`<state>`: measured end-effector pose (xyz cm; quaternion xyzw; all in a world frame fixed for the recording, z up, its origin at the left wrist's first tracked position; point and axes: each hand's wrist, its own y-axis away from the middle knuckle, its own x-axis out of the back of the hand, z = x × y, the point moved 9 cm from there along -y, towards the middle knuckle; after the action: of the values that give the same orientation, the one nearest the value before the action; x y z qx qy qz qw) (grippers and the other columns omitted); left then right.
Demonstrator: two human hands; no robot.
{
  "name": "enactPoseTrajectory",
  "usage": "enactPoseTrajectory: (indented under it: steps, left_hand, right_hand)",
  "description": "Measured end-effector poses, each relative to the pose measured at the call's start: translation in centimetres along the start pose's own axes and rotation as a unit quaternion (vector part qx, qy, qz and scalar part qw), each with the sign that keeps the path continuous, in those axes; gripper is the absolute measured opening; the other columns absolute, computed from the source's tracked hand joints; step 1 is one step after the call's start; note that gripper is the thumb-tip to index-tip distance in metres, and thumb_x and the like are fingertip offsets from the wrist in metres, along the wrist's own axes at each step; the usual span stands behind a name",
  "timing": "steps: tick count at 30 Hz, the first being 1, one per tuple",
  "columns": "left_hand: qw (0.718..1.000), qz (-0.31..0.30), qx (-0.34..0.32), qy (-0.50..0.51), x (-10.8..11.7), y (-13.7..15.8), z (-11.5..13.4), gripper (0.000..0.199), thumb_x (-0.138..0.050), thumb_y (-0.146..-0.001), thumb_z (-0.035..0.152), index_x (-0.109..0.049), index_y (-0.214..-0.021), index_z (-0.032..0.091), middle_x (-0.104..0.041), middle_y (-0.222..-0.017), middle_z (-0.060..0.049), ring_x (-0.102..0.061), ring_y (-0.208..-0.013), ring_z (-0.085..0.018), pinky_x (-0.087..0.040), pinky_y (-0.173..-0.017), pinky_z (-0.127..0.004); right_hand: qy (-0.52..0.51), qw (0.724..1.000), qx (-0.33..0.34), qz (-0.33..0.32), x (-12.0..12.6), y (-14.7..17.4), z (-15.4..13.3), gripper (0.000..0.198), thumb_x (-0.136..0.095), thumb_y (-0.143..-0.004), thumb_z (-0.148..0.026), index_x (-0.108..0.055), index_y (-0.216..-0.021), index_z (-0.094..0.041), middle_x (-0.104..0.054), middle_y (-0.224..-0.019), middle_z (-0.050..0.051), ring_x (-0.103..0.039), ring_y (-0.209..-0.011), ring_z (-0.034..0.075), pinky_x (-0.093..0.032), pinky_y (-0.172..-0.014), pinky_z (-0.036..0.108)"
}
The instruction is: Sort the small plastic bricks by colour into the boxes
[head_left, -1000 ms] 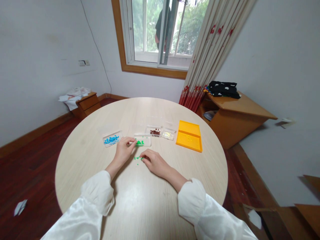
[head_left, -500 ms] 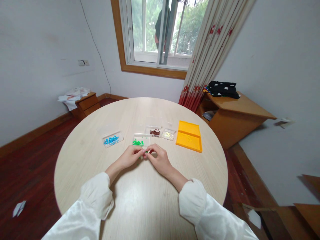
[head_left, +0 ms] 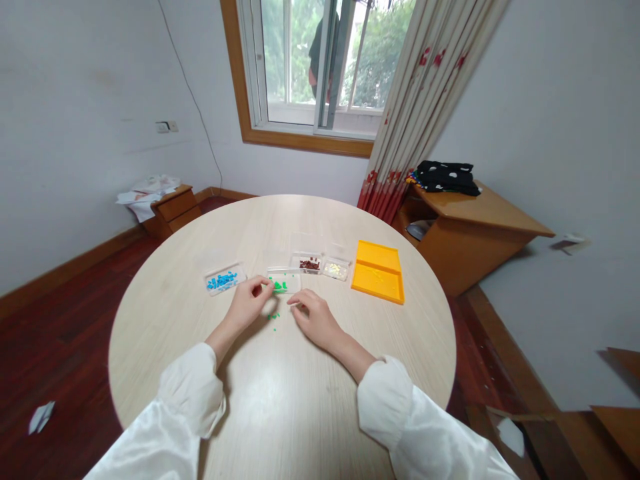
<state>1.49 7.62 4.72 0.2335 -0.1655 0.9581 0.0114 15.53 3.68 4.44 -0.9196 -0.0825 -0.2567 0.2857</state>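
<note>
My left hand (head_left: 247,301) is at the left edge of the clear box of green pieces (head_left: 293,285), thumb and forefinger closed in a pinch. Whatever may be between those fingertips is too small to make out. Just in front of the same box, my right hand (head_left: 316,320) hovers low over the table with its fingers curled and thumb close to the forefinger; its contents cannot be made out. Between the hands, several tiny loose green pieces (head_left: 273,317) lie on the tabletop.
On the round table (head_left: 280,400) stand a clear box of blue pieces (head_left: 223,281), a box of dark brown pieces (head_left: 310,265), a box of pale yellow pieces (head_left: 335,269) and an open yellow-orange case (head_left: 377,272). A wooden cabinet (head_left: 485,220) stands beyond the right edge.
The hands were together in front of the green box. My left hand has moved away, up and left to the box's edge, uncovering loose green pieces; my right hand has barely moved.
</note>
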Motion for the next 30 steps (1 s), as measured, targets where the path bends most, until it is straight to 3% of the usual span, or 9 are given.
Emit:
enactPoseTrajectory:
  steps: [4,8,12,15,19,24,30]
  left_hand:
    - [0.993,0.086,-0.044,-0.068,1.6,-0.2,0.1,0.019,-0.053,-0.076,0.031,-0.063,-0.072,0.016,-0.061,-0.075,-0.004,-0.053,-0.068,-0.014,-0.042,-0.063,-0.026]
    - [0.991,0.092,-0.053,-0.084,1.3,-0.3,-0.8,0.019,-0.054,-0.078,0.029,-0.067,-0.076,0.015,-0.059,-0.085,-0.008,-0.055,-0.083,-0.018,-0.044,-0.079,-0.032]
    - [0.987,0.095,-0.052,-0.121,0.9,-0.3,-1.6,0.021,-0.057,-0.077,0.027,-0.069,-0.091,0.017,-0.055,-0.098,-0.01,-0.052,-0.096,-0.022,-0.038,-0.092,-0.039]
    - [0.985,0.098,-0.054,-0.133,0.8,-0.2,-1.4,0.027,-0.057,-0.077,0.027,-0.067,-0.101,0.018,-0.052,-0.1,-0.009,-0.051,-0.1,-0.022,-0.037,-0.094,-0.04]
    - [0.985,0.107,-0.065,-0.115,1.3,-0.1,-0.3,0.021,-0.051,-0.08,0.026,-0.067,-0.09,0.016,-0.055,-0.089,-0.007,-0.053,-0.089,-0.019,-0.042,-0.083,-0.034]
    - [0.989,0.042,-0.1,-0.102,0.8,0.2,1.8,0.02,-0.049,-0.081,0.026,-0.058,-0.066,0.016,-0.055,-0.067,-0.002,-0.05,-0.066,-0.013,-0.039,-0.062,-0.025]
    - [0.978,-0.087,-0.141,-0.124,-1.3,1.0,3.1,0.026,-0.048,-0.08,0.025,-0.049,-0.056,0.017,-0.049,-0.059,0.002,-0.046,-0.058,-0.011,-0.035,-0.056,-0.022]
  right_hand:
    - [0.035,0.995,0.026,-0.087,-1.9,0.4,-0.1,0.02,-0.05,-0.079,-0.007,-0.064,-0.088,-0.017,-0.063,-0.094,0.007,-0.055,-0.093,0.016,-0.044,-0.085,0.034]
    - [0.077,0.987,0.043,-0.136,-2.7,0.8,-0.8,0.027,-0.048,-0.082,-0.008,-0.063,-0.102,-0.018,-0.061,-0.107,0.008,-0.051,-0.105,0.018,-0.04,-0.09,0.036]
    - [0.126,0.975,0.052,-0.176,-3.2,1.2,-1.1,0.033,-0.05,-0.083,-0.013,-0.056,-0.116,-0.016,-0.057,-0.115,0.011,-0.046,-0.111,0.021,-0.038,-0.093,0.039]
    - [0.15,0.969,0.058,-0.187,-3.4,1.3,-1.1,0.033,-0.049,-0.085,-0.014,-0.055,-0.118,-0.018,-0.056,-0.114,0.011,-0.045,-0.11,0.022,-0.037,-0.093,0.041]
    - [0.154,0.97,0.065,-0.176,-3.4,1.3,-1.0,0.028,-0.049,-0.086,-0.015,-0.059,-0.112,-0.017,-0.057,-0.11,0.011,-0.047,-0.107,0.021,-0.038,-0.09,0.039]
    - [0.149,0.976,0.053,-0.152,-3.0,0.9,-0.6,0.017,-0.054,-0.084,-0.015,-0.064,-0.097,-0.017,-0.06,-0.099,0.008,-0.051,-0.099,0.019,-0.041,-0.086,0.035]
    - [0.145,0.978,0.035,-0.145,-2.8,0.6,-0.3,0.011,-0.055,-0.082,-0.011,-0.063,-0.086,-0.016,-0.062,-0.088,0.006,-0.053,-0.089,0.017,-0.043,-0.082,0.032]
